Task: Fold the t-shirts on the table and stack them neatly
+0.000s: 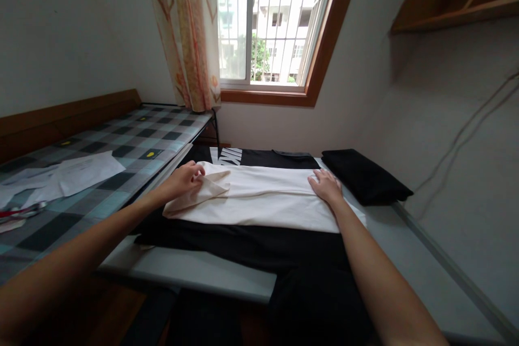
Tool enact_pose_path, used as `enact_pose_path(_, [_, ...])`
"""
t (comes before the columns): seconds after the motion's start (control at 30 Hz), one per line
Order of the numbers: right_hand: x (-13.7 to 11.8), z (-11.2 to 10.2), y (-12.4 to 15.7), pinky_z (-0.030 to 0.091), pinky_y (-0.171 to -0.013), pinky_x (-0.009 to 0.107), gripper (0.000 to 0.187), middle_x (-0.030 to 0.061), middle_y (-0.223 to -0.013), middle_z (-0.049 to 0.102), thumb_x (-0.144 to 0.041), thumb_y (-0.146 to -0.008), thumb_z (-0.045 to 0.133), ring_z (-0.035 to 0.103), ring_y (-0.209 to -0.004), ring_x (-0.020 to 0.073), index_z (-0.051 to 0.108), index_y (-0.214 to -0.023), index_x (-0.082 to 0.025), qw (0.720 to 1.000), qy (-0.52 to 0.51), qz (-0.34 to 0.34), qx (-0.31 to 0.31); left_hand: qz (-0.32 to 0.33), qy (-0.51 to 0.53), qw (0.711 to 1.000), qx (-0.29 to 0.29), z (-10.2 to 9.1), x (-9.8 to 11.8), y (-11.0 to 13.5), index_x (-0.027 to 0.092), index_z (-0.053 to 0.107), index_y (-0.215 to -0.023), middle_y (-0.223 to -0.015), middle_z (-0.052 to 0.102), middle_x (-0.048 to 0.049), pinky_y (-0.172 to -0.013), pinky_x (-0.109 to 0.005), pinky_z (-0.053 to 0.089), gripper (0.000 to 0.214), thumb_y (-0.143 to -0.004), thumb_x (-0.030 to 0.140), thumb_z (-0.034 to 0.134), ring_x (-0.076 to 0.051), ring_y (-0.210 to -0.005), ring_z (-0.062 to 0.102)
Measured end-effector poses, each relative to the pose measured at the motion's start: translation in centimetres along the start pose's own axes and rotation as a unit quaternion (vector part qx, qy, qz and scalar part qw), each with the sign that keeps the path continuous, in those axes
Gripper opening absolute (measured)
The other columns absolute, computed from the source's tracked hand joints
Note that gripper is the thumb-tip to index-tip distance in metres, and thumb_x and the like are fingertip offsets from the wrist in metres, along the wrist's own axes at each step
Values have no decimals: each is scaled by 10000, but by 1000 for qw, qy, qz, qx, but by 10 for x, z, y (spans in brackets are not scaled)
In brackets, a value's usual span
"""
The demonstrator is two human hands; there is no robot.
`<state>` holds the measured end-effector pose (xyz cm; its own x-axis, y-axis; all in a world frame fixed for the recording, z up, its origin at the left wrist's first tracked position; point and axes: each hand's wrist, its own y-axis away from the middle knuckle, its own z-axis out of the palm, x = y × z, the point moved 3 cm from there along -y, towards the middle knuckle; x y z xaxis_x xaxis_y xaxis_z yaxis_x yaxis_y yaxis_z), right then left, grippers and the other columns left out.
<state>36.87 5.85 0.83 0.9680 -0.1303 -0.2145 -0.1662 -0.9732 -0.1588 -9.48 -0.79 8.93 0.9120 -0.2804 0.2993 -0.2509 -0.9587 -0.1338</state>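
Observation:
A white garment (263,194) lies folded into a long strip across the table, on top of black clothing (251,243). At its left end, the fingers of my left hand (187,175) are closed on the cloth's edge, beside a folded-over flap (208,189). My right hand (325,184) rests on the garment's right part with its fingers spread and pressed down. Behind the strip shows black fabric with white lettering (231,157). Whether the white garment is a shirt cannot be told from its folded shape.
A folded black cloth (365,175) lies at the table's right side near the wall. The light table (194,270) has its front edge close to me. At left stands a bed with a checked cover (101,178) and papers (81,173). A curtain (194,38) hangs beside the window.

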Motion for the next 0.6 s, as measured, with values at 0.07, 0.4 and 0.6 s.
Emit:
enact_pose_path(0.07, [-1, -1, 0, 259, -1123, 472, 539, 114, -1511, 397, -457, -934, 367, 331, -1386, 288, 509, -1387, -202, 1000, 0, 0, -2, 19, 19, 999, 19, -5, 1, 3, 182, 643, -942, -870, 554, -35, -667, -273, 462, 211, -780, 286, 555, -149, -689, 570])
enact_pose_path(0.4, [-1, -1, 1, 253, -1130, 478, 538, 120, -1511, 396, -446, -933, 385, 323, -1394, 281, 504, -1390, -190, 1000, -1, 4, -1, 159, 137, 952, -224, 2, 64, 67, 232, 689, -970, -933, 664, -44, -765, -260, 463, 205, -878, 333, 537, -164, -819, 614])
enact_pose_path(0.6, [0, 0, 1, 259, -1128, 472, 533, 120, -1507, 403, -445, -932, 385, 333, -1390, 280, 510, -1382, -189, 1000, -3, 0, 7, 94, 135, 978, -130, 10, 52, 47, 195, 682, -964, -857, 662, -50, -731, -283, 490, 297, -858, 439, 551, -174, -768, 611])
